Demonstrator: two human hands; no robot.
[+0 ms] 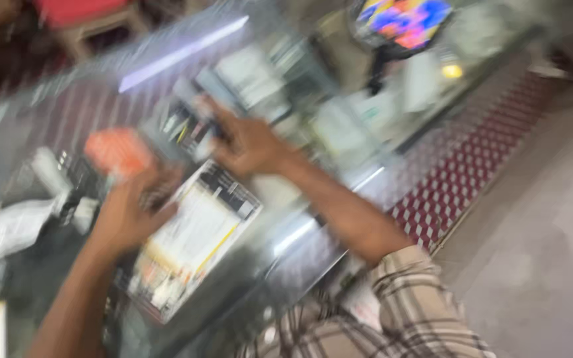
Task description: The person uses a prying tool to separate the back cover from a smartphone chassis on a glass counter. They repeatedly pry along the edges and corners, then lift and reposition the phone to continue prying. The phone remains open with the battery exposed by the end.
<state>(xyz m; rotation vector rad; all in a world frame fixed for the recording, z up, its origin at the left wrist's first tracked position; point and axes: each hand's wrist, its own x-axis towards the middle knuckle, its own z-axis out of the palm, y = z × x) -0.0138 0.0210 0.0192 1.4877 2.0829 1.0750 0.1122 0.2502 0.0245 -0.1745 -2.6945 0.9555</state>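
Over a glass counter (67,99), the left hand (124,215) grips an orange object (117,151) just above it; the right hand (247,142) pinches a small blurred item beyond a flat printed package (190,242).

1. A flat printed sheet (193,242) lies on the tabletop (54,99), near its front edge.
2. A small pack (119,152) is behind the sheet.
3. A screen (402,20) stands at the far right corner.

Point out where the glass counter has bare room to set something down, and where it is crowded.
Bare glass counter lies along the far edge, beyond the light strip's reflection. A narrower patch sits at the near edge below the right forearm. Crowded: around the left hand, right hand, printed card and orange object. Blur hides detail.
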